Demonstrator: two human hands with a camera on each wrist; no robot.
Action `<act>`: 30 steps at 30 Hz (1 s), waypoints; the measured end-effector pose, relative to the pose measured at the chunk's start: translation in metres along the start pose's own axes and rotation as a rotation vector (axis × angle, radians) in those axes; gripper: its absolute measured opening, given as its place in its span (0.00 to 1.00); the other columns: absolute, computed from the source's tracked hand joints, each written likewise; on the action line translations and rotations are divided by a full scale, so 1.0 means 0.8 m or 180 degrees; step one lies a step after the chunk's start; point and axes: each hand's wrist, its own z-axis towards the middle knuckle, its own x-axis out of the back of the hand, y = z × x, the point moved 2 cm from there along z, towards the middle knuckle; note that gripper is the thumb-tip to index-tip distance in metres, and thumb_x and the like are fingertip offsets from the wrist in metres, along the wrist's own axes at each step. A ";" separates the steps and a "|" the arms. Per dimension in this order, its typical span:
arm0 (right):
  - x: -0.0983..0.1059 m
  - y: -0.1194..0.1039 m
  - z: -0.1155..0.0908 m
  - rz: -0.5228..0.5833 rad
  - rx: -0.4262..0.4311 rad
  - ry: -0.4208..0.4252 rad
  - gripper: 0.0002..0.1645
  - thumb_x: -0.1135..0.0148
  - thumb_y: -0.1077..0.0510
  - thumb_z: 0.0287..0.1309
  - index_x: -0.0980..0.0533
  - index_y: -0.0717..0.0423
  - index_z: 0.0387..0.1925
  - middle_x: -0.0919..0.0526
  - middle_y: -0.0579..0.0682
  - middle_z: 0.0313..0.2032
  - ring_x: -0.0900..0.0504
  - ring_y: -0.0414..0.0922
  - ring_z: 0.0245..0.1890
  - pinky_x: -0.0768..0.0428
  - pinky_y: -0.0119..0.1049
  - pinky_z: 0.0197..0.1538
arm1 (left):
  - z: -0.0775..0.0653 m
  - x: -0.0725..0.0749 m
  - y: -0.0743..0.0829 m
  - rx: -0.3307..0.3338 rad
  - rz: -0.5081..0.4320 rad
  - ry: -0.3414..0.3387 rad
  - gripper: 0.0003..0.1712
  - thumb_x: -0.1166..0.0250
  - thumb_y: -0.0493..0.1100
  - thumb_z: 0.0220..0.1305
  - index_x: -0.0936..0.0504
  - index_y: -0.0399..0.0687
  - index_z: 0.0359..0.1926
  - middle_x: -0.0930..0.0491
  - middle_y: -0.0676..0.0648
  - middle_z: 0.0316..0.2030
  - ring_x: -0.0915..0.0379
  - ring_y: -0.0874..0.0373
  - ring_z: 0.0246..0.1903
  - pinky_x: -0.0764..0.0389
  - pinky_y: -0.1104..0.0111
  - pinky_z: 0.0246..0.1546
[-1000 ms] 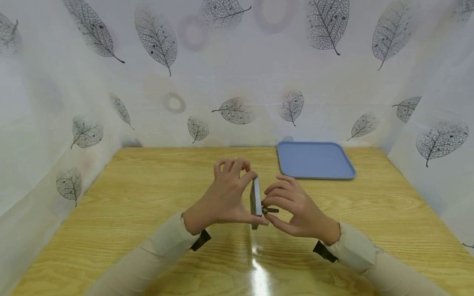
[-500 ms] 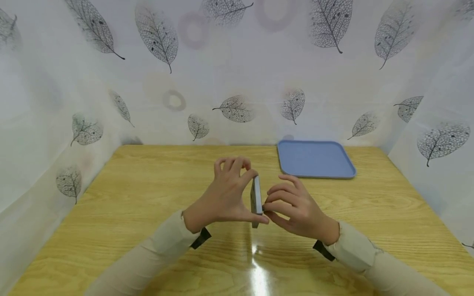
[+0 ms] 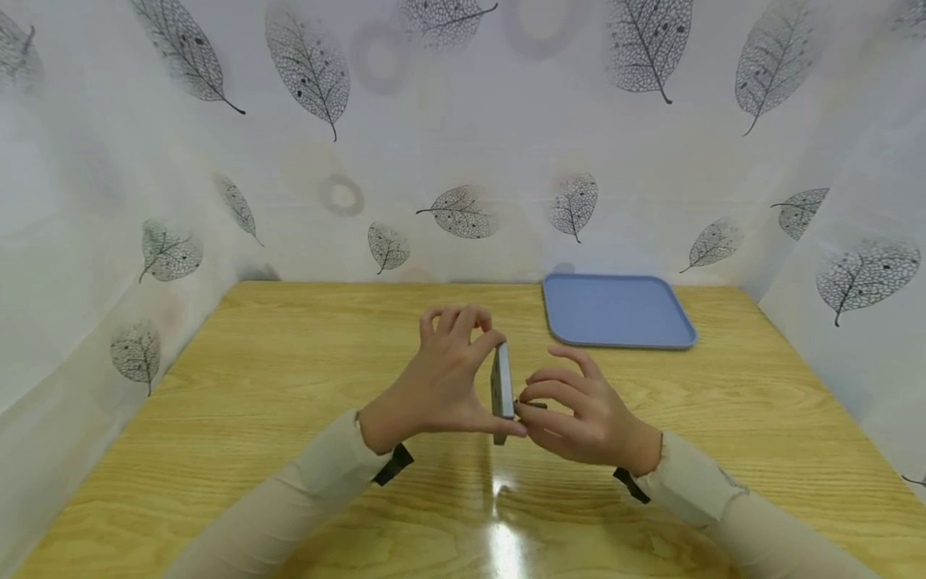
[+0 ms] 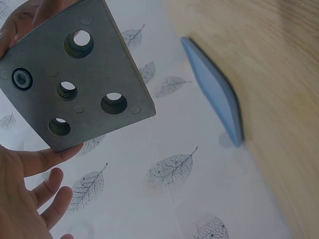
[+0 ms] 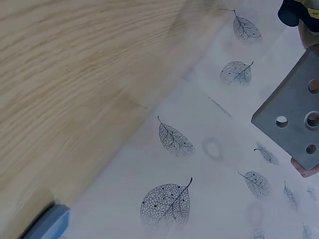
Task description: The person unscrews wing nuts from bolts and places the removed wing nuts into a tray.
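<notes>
My left hand (image 3: 448, 382) grips a thick grey metal plate (image 3: 501, 382) by its top and bottom edges, between thumb and fingers. The plate stands on edge above the table. In the left wrist view its face shows several round holes, one threaded. A screw end with a recessed middle (image 4: 22, 78) fills another hole. On the plate's right side my right hand (image 3: 589, 418) pinches at the base of a thin dark rod (image 3: 537, 405), like a bolt shank, that points right. The fingers hide where it meets the plate. The right wrist view does not show the right hand.
A blue tray (image 3: 618, 310) lies at the table's back right. Leaf-patterned white cloth (image 3: 463, 145) hangs behind and at both sides of the wooden table (image 3: 325, 346). A dark wrist device (image 5: 294, 12) shows in the right wrist view.
The right fingers have shifted around the rod: they were apart from it, then closed in and covered it, and now its end shows again. The left hand and plate have hardly moved.
</notes>
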 end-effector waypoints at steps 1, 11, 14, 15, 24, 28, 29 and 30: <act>0.001 0.001 0.000 0.0115 -0.0073 -0.0017 0.11 0.44 0.53 0.62 0.21 0.55 0.31 0.19 0.50 0.30 0.21 0.47 0.33 0.33 0.53 0.59 | 0.000 0.000 0.000 -0.0007 0.0008 0.0008 0.50 0.31 0.80 0.20 0.24 0.50 0.40 0.37 0.49 0.42 0.42 0.53 0.44 0.47 0.51 0.51; 0.005 0.012 0.000 0.1038 -0.1336 -0.0338 0.20 0.52 0.46 0.67 0.22 0.57 0.38 0.20 0.50 0.37 0.26 0.47 0.43 0.37 0.45 0.60 | 0.001 0.001 0.000 -0.0026 0.0077 -0.0014 0.50 0.33 0.82 0.22 0.24 0.50 0.40 0.38 0.49 0.42 0.43 0.53 0.44 0.46 0.51 0.51; 0.004 0.013 -0.004 0.1260 -0.1654 -0.0641 0.16 0.49 0.46 0.66 0.22 0.52 0.39 0.20 0.46 0.38 0.26 0.44 0.45 0.35 0.44 0.57 | 0.001 0.001 0.000 -0.0013 0.0050 -0.0048 0.50 0.32 0.81 0.22 0.24 0.50 0.41 0.38 0.49 0.42 0.43 0.53 0.44 0.47 0.51 0.51; 0.003 0.013 -0.005 0.1336 -0.1734 -0.0731 0.14 0.47 0.47 0.65 0.22 0.51 0.39 0.20 0.45 0.38 0.26 0.43 0.45 0.34 0.44 0.56 | 0.001 0.001 0.000 -0.0012 0.0044 -0.0056 0.50 0.32 0.81 0.22 0.24 0.50 0.41 0.38 0.49 0.42 0.43 0.53 0.44 0.47 0.51 0.51; 0.000 0.012 -0.007 0.1426 -0.1673 -0.0736 0.11 0.45 0.48 0.63 0.22 0.50 0.38 0.20 0.44 0.37 0.26 0.42 0.43 0.36 0.41 0.58 | 0.001 0.002 -0.001 -0.0013 0.0052 -0.0065 0.50 0.33 0.82 0.22 0.24 0.51 0.41 0.38 0.49 0.42 0.43 0.54 0.44 0.46 0.51 0.51; 0.000 0.011 -0.005 0.1242 -0.1382 -0.0488 0.13 0.46 0.49 0.64 0.22 0.52 0.35 0.20 0.46 0.34 0.24 0.44 0.41 0.41 0.40 0.66 | 0.001 0.002 0.000 -0.0016 0.0048 -0.0059 0.50 0.33 0.82 0.22 0.24 0.51 0.41 0.38 0.49 0.42 0.43 0.53 0.44 0.46 0.51 0.51; 0.000 0.010 -0.004 0.1183 -0.1293 -0.0415 0.13 0.46 0.49 0.64 0.22 0.53 0.34 0.20 0.46 0.33 0.24 0.45 0.40 0.42 0.40 0.67 | 0.001 0.002 0.000 -0.0016 0.0048 -0.0054 0.49 0.33 0.82 0.22 0.24 0.51 0.41 0.38 0.49 0.42 0.43 0.53 0.44 0.46 0.50 0.51; 0.000 0.010 -0.004 0.1127 -0.1205 -0.0348 0.13 0.45 0.50 0.63 0.21 0.54 0.33 0.19 0.46 0.33 0.24 0.45 0.40 0.42 0.41 0.68 | 0.001 0.002 0.000 -0.0018 0.0051 -0.0051 0.49 0.33 0.82 0.22 0.24 0.51 0.40 0.38 0.49 0.42 0.43 0.53 0.44 0.46 0.50 0.51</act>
